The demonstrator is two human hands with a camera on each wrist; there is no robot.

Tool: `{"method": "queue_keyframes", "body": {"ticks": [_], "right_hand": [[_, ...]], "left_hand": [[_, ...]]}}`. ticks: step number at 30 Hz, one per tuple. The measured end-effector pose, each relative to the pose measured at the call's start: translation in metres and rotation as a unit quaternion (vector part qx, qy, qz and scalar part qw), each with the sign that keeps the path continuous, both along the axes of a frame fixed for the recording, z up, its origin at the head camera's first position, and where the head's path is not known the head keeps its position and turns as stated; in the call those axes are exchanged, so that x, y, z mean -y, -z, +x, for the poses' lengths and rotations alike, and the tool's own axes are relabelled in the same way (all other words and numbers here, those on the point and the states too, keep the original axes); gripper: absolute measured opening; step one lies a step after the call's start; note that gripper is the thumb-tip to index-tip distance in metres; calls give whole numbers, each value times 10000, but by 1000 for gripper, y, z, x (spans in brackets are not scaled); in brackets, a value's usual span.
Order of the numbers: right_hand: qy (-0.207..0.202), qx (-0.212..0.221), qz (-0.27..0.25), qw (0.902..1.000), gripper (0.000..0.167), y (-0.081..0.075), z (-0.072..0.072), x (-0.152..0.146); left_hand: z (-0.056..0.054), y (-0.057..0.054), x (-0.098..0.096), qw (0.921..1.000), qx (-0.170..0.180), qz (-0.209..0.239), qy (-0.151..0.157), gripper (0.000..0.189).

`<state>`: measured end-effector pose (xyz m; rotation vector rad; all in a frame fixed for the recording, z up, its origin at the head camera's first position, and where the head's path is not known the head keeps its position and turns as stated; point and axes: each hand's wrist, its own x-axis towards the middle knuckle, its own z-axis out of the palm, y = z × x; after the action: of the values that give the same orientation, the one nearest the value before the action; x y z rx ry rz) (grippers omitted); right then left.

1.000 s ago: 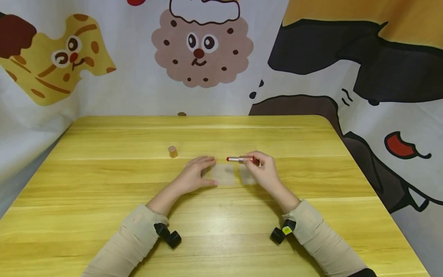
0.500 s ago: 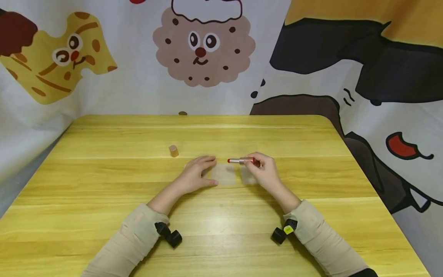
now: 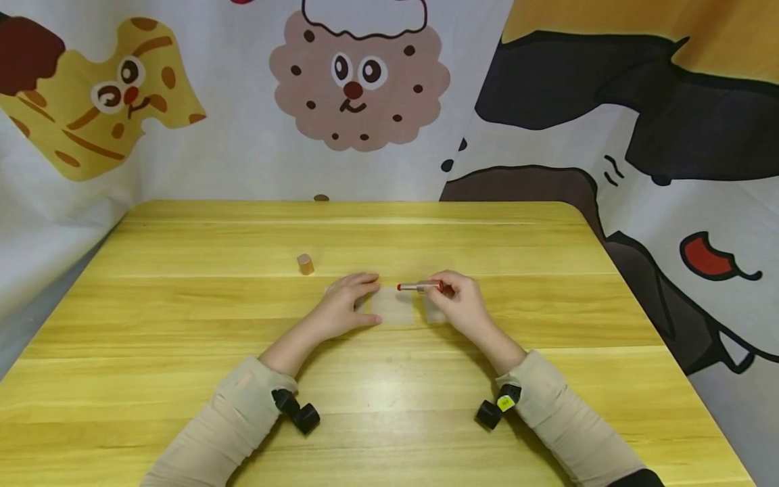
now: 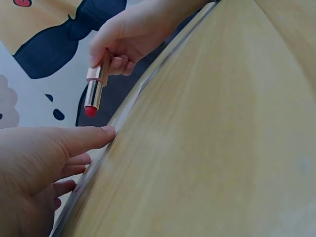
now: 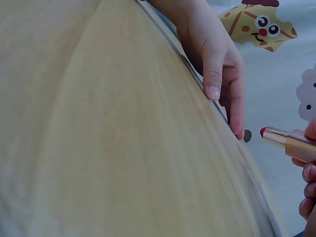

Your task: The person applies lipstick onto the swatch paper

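Wood-grain table, cartoon-print curtain behind. Two hands, apart — right hand pinches one lipstick above table; left hand loose, fingers extended, beside two pale patches. One copper cap — beyond left hand.

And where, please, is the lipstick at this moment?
In the head view, the lipstick is near the middle, held by the right hand, its red tip pointing left toward the left hand.
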<state>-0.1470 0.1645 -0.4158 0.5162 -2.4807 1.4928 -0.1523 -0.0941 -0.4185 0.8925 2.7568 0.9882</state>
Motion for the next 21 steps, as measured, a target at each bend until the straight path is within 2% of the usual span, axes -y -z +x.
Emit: {"method": "queue_keyframes", "body": {"ticks": [21], "right_hand": [[-159, -45, 389, 9991, 9, 5, 2, 6]], "left_hand": [[-1, 1, 1, 10000, -7, -50, 18, 65]]}}
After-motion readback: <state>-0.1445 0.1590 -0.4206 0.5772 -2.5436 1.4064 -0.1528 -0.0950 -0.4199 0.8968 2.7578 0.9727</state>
